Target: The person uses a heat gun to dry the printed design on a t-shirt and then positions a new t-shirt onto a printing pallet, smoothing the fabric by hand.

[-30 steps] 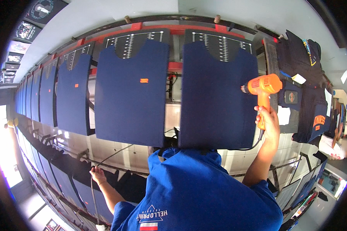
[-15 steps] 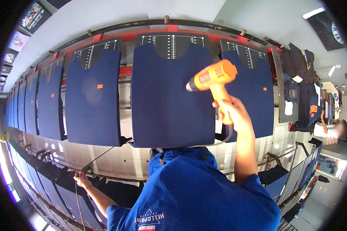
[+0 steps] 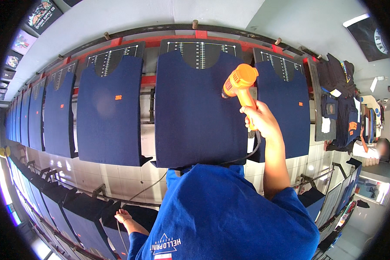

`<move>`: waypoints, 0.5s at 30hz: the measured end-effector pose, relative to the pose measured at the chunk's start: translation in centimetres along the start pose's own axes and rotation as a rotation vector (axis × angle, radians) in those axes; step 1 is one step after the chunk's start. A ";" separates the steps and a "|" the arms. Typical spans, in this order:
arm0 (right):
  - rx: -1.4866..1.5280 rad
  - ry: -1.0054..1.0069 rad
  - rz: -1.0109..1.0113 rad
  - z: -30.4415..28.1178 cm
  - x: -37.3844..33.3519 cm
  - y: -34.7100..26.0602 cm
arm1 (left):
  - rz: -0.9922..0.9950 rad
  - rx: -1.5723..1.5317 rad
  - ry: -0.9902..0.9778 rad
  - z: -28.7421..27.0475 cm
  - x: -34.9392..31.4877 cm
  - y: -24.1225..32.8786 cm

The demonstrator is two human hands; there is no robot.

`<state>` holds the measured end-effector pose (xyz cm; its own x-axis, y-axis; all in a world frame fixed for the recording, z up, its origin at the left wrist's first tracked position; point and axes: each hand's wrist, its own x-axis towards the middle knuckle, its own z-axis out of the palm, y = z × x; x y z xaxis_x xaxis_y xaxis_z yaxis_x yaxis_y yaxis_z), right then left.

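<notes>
My right hand (image 3: pixel 263 120) is wrapped around the handle of an orange heat gun (image 3: pixel 242 80). The gun's dark nozzle points left and down over the upper right of a navy T-shirt (image 3: pixel 195 117), apart from the cloth as far as I can tell. This shirt lies flat on a dark board (image 3: pixel 187 48) with white ruler marks showing at the neck. At lower left, my left hand (image 3: pixel 124 216) is closed around a thin grey cable (image 3: pixel 145 188). The cable runs behind my body and comes up to the gun's handle.
More navy shirts on boards stand in a row to the left, one with a small orange print (image 3: pixel 109 117), and another (image 3: pixel 284 117) to the right. A second row (image 3: pixel 80 212) runs behind me. At far right are a cluttered board (image 3: pixel 320 117) and another person (image 3: pixel 366 149).
The heat gun has turned so its nozzle points more away from me, and it sits slightly lower relative to the shirt. My left hand has come rightward, closer to my body, with the cable.
</notes>
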<state>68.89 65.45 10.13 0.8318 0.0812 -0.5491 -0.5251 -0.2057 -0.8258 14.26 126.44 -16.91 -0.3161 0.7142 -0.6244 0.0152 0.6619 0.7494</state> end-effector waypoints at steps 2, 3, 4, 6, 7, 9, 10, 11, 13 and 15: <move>0.016 -0.001 0.001 -0.5 -0.1 0.1 | -0.117 -0.047 0.195 -0.4 -0.5 -2.1; 0.014 0.001 -0.008 -0.4 0.0 0.4 | -0.151 -0.035 0.188 -1.4 -0.7 -2.6; 0.017 0.010 -0.011 -0.3 0.1 1.0 | -0.182 -0.015 0.178 -2.1 -0.9 -2.8; 0.024 0.016 -0.002 -0.3 0.1 1.3 | -0.255 0.043 0.184 -2.9 -1.1 -3.3; 0.028 0.014 0.011 -0.5 -0.1 1.0 | -0.257 0.058 0.195 -3.0 -1.2 -3.3; 0.035 0.014 0.000 -0.5 -0.2 1.0 | -0.261 0.065 0.154 -2.9 -1.4 -3.2; 0.037 0.016 -0.023 -0.3 -0.2 1.2 | -0.262 0.056 0.102 -2.7 -1.4 -2.9; 0.037 0.019 -0.047 -0.1 -0.1 1.3 | -0.266 0.046 0.049 -2.5 -1.5 -2.8; 0.042 0.006 -0.022 -0.4 -0.4 1.0 | -0.240 0.026 0.136 -1.5 -1.6 -2.3; 0.034 -0.002 0.003 -0.5 -0.5 0.9 | -0.226 0.024 0.157 -0.9 -1.8 -1.9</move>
<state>68.10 64.72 9.75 0.8299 0.0823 -0.5518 -0.5334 -0.1729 -0.8280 13.98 123.68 -17.03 -0.4575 0.5050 -0.7319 -0.0510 0.8068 0.5886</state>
